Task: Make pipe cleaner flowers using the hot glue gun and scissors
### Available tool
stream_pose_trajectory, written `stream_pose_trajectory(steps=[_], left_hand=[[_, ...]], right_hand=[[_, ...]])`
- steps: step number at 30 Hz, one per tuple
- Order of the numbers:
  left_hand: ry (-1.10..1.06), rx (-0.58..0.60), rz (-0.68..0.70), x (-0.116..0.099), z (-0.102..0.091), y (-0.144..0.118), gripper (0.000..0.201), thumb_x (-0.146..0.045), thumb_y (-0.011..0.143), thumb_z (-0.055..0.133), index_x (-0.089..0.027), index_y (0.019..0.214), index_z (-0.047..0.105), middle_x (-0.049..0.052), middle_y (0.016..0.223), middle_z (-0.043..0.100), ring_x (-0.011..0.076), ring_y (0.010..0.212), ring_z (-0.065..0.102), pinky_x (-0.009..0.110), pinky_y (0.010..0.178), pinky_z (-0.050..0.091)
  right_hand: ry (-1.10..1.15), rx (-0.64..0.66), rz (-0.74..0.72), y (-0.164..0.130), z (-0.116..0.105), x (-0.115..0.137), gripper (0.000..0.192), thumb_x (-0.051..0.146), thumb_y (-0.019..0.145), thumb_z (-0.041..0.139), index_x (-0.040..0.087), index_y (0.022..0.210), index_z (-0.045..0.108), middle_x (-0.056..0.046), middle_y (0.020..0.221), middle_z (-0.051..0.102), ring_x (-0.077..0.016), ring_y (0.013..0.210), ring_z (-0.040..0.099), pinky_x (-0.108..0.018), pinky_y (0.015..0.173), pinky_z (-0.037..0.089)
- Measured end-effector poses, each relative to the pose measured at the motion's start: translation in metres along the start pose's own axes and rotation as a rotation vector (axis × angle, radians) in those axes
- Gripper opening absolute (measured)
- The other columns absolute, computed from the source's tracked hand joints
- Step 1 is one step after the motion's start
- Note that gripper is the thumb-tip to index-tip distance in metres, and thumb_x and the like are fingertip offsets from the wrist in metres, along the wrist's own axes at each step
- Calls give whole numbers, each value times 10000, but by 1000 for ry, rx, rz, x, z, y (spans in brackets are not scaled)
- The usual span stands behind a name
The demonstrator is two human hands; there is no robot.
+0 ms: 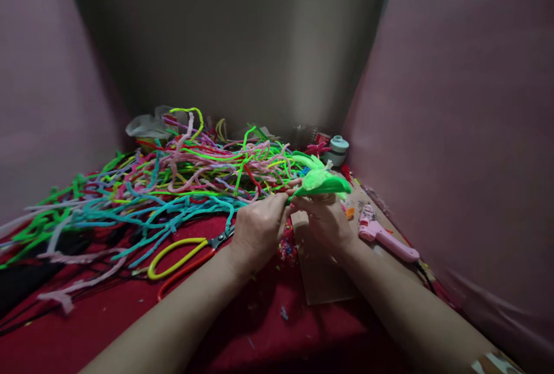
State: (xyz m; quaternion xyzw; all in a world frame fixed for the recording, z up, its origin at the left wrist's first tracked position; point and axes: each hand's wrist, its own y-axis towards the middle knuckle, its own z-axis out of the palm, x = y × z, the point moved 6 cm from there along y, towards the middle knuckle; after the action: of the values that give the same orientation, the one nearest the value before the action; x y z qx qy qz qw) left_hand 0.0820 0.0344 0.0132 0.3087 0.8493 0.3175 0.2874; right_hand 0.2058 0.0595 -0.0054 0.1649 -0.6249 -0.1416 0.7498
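Both hands meet over the table around a green pipe-cleaner flower (pixel 315 178), which has pale green fuzzy petals, a whitish tip and a brighter green leaf-like part below. My left hand (pixel 259 227) is closed, its fingers pinching the stem end at the flower's left. Close beside it, my right hand (pixel 329 225) is closed under the green piece, with its fingertips partly hidden. Scissors (pixel 179 244) with one yellow and one red handle lie left of my left hand, their blades partly covered by it. A brown board (pixel 318 281) lies beneath my right hand.
A big tangled heap of coloured pipe cleaners (pixel 208 169) spreads over the left and back of the red cloth (pixel 234 328). At right lies a pink glue gun (pixel 389 242) with a black cord. A pale blue jar (pixel 337 150) stands behind. Pink sheets (pixel 467 103) hang on both sides.
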Motion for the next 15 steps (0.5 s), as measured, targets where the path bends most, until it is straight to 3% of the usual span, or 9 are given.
stream_pose_trajectory(steps=[3, 6, 10, 15], left_hand=[[62, 1, 33, 1, 1, -2, 234, -204, 878, 427, -159, 798, 643, 43, 652, 636, 144, 598, 556, 240, 582, 386], [-232, 52, -96, 11, -1, 4, 184, -203, 858, 458, -188, 783, 625, -16, 596, 565, 102, 544, 489, 204, 546, 362], [-561, 145, -318, 20, -1, 10, 218, -213, 797, 524, -168, 585, 512, -54, 521, 419, 73, 502, 375, 194, 507, 309], [-867, 294, -457, 17, 5, 10, 263, -255, 764, 550, -154, 538, 463, -52, 517, 408, 65, 500, 336, 210, 493, 266]], right_hand=[[52, 27, 8, -1, 5, -1, 120, 267, 704, 693, 272, 821, 719, 3, 799, 698, -213, 805, 622, -387, 796, 484], [38, 79, -3, 1, 5, 2, 129, 228, 680, 723, 278, 798, 737, 19, 820, 706, -185, 792, 615, -364, 803, 481], [-22, 182, 60, 5, 3, 2, 223, 235, 642, 767, 277, 860, 750, 16, 857, 714, -190, 861, 616, -374, 858, 468], [4, 298, 60, 5, 3, 11, 159, 287, 713, 722, 290, 870, 751, -1, 860, 713, -184, 887, 632, -389, 885, 476]])
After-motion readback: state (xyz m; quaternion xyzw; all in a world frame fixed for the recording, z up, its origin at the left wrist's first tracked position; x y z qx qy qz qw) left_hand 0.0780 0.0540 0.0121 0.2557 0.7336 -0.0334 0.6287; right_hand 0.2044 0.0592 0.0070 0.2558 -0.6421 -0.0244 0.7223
